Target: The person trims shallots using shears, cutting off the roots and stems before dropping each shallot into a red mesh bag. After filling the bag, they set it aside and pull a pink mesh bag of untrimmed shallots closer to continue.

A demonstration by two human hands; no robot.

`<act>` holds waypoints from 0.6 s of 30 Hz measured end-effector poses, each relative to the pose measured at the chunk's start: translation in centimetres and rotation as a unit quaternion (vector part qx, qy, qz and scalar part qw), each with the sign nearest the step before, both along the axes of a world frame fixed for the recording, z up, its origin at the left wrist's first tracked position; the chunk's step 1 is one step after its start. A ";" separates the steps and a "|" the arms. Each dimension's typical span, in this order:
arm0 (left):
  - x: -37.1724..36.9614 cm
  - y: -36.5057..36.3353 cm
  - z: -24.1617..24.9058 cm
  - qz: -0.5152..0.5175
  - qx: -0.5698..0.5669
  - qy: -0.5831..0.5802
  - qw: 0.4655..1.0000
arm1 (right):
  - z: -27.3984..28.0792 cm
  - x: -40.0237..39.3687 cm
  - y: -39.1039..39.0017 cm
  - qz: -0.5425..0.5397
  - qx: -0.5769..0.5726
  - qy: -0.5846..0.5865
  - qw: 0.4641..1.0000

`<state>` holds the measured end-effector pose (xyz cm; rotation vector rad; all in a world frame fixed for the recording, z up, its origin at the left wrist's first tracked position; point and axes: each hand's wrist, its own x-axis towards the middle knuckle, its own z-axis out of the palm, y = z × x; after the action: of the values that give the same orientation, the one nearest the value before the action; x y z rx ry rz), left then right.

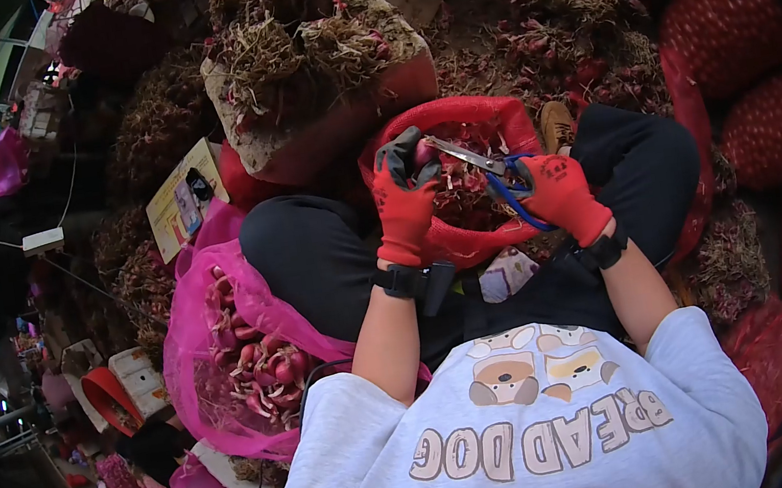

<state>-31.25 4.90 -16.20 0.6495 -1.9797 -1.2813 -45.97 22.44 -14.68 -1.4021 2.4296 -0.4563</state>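
Note:
My left hand (401,205), in a red and dark grey work glove, has its fingers closed around a red shallot (424,152). My right hand (562,194), gloved alike, grips a pair of scissors (465,153) by the blue handles. The blades point left, their tips right at the shallot. Under both hands, between my bent legs, stands a red mesh bag (499,108) with its rim rolled open. Shallot trimmings and dry bits (464,197) show inside it.
On my left lies a pink mesh bag (192,364) of trimmed shallots (274,366). Ahead, a worn foam box (318,140) bears bunches of untrimmed shallots (287,55); a phone (187,204) rests on cardboard beside it. Full red sacks (727,22) line the right side.

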 end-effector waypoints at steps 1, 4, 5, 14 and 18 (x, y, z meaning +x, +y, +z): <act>0.0 -0.1 -0.2 0.001 -0.015 0.002 1.000 | -0.2 -0.2 0.1 0.009 0.013 0.010 1.000; 0.1 0.0 0.1 -0.003 -0.052 -0.014 0.999 | -0.8 -0.9 0.7 0.031 0.048 0.045 0.997; 0.1 0.1 0.2 -0.007 -0.064 -0.022 0.998 | -0.9 -1.0 0.9 0.036 0.059 0.057 0.996; -0.1 0.5 -0.5 -0.073 0.263 0.099 0.957 | -0.3 -0.9 0.0 -0.072 -0.045 -0.051 0.995; 0.0 0.7 1.2 -0.134 0.366 0.053 0.920 | 0.4 -1.1 -1.1 -0.071 -0.187 -0.390 0.899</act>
<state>-31.22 5.60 -15.01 0.6332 -1.4986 -2.2125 -47.03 21.35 -14.32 -0.8874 1.8191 -1.2921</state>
